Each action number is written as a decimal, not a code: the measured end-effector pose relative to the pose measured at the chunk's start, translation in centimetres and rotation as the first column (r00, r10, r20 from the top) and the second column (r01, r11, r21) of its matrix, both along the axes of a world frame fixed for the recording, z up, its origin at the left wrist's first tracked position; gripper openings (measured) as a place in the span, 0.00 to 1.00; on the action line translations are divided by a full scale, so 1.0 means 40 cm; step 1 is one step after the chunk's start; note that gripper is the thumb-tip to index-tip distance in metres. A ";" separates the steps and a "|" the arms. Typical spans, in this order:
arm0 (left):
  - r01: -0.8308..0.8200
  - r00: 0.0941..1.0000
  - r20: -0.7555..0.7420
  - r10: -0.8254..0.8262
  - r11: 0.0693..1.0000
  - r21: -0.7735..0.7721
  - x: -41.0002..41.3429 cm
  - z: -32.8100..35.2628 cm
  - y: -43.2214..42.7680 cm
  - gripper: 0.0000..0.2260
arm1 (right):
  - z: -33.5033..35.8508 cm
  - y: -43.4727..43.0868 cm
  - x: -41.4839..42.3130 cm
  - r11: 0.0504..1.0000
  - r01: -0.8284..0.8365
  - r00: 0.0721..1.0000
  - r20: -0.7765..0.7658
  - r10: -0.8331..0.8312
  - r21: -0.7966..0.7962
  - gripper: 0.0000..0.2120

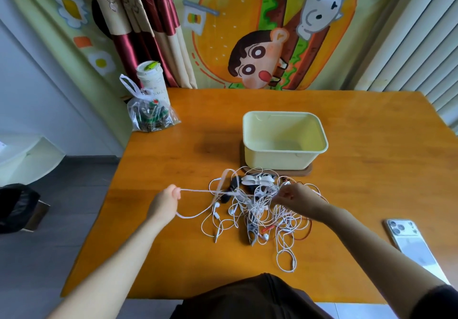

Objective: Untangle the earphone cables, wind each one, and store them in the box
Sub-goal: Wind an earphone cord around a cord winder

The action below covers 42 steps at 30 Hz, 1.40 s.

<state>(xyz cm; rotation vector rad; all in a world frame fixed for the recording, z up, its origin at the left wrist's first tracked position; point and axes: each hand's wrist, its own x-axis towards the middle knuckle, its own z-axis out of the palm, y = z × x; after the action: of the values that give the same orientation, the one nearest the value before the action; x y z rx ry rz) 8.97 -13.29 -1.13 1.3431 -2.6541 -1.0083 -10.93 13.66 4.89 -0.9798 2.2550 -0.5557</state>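
Both bare forearms reach forward from the near side. The left grip [164, 203] is raised, its fingers curled round a white cable [198, 191]. The right grip [296, 197], palm down, pinches the tangled cables [262, 211] with bent fingertips.

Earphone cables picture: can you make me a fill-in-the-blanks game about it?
The left hand holds one white cable stretched out to the ____ of the tangle.
The pale yellow box is ____ inside.
The phone lies on the ____ side of the table.
Missing words: left, empty, right.
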 end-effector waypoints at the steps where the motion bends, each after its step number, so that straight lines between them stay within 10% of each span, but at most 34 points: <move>1: -0.011 0.999 0.050 0.012 1.000 -0.010 0.022 -0.017 -0.015 0.17 | -0.002 0.007 -0.003 1.000 0.011 1.000 0.012 -0.011 0.008 0.10; 7: 0.067 0.963 0.269 -0.016 0.981 -0.182 0.023 -0.008 0.016 0.12 | 0.019 -0.038 0.020 0.999 -0.028 0.992 -0.126 0.024 -0.028 0.06; 10: 0.209 0.977 -0.046 -0.210 0.977 -0.028 -0.047 0.067 0.105 0.27 | 0.049 -0.096 0.055 0.981 -0.086 0.977 -0.207 0.049 -0.172 0.07; 14: 0.427 0.854 -0.383 -0.353 0.895 0.127 -0.117 0.187 0.227 0.08 | 0.105 -0.153 0.103 0.933 -0.132 0.977 -0.204 0.065 -0.336 0.07; 23: 0.097 0.833 -0.550 -0.059 0.994 0.041 -0.105 0.214 0.138 0.14 | 0.043 -0.097 0.042 0.987 -0.088 0.996 -0.035 0.084 -0.132 0.08; 29: -0.112 0.877 -0.459 0.141 0.990 0.091 -0.059 0.181 0.068 0.16 | 0.024 -0.058 0.005 0.999 0.009 1.000 0.029 -0.008 -0.043 0.14; 36: 0.202 0.931 -0.329 -0.159 0.974 0.103 -0.053 0.214 0.119 0.10 | 0.075 -0.143 0.091 0.975 -0.044 0.999 0.021 0.050 -0.219 0.02; 42: 0.314 0.910 -0.315 -0.271 0.945 0.094 -0.071 0.262 0.159 0.06 | 0.070 -0.232 0.185 0.895 -0.191 0.980 -0.129 0.152 -0.402 0.17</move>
<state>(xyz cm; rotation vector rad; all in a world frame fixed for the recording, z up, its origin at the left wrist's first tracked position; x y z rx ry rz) 6.14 -6.91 9.35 0.7370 -2.6348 -1.3342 -3.52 4.37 7.67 -1.4260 2.1435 -0.9504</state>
